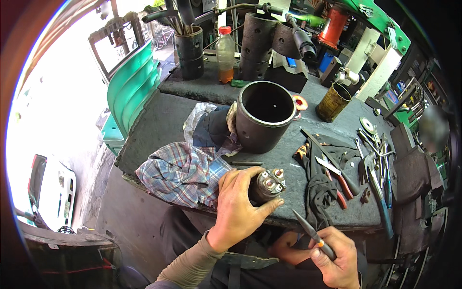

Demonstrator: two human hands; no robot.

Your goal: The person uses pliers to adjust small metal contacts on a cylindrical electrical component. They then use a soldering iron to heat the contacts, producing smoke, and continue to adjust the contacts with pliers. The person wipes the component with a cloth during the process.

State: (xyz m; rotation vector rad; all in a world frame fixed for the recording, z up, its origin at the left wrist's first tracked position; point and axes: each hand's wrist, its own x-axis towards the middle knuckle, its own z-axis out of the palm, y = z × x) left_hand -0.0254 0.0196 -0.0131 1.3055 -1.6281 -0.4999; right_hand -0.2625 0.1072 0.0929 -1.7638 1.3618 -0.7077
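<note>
On the near edge of the dark workbench (pixel 144 130), my left hand (pixel 240 204) is wrapped round a small dark cylinder that looks like a starter solenoid (pixel 270 187). It stands roughly upright, its metal studs and nuts facing up. My right hand (pixel 339 257) grips a pointed tool (pixel 308 225) by its dark, orange-banded handle. The tapered grey blade points up and left, apart from the solenoid. Left of my left hand lies a crumpled plaid cloth (pixel 175 171). A thin dark bar (pixel 246 163) rests just beyond my fingers.
A thick black metal cylinder (pixel 264 137) stands mid-bench, next to a dark cloth (pixel 209 127). On the right lie red-handled pliers (pixel 344 183), a black rag (pixel 320 195) and several wrenches. Farther back are a rusty can (pixel 333 102), a bottle (pixel 225 55) and a tool holder (pixel 189 55).
</note>
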